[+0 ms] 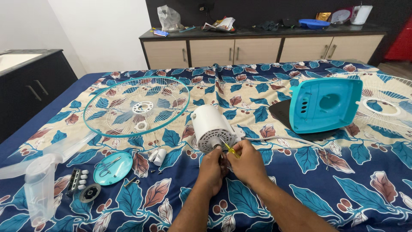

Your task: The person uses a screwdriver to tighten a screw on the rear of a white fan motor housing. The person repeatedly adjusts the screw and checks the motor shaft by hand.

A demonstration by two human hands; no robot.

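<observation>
motor [211,128] centre on bed [334,180] | grille [136,106] left | base cover [325,104] right | cabinet [262,48] behind

A white cylindrical fan motor [211,128] is lying on its side on the leaf-patterned bedspread, its vented end facing the camera. A yellow-handled screwdriver [231,149] is pointing into that end.

Both your forearms reach up from the bottom edge and converge at the centre. Your left hand [211,168] is curled, knuckles up, fingers bent inward. Your right hand [248,162] sits just beside it, touching it, fingers pinched together at the tips, wrist angled slightly inward.
</observation>
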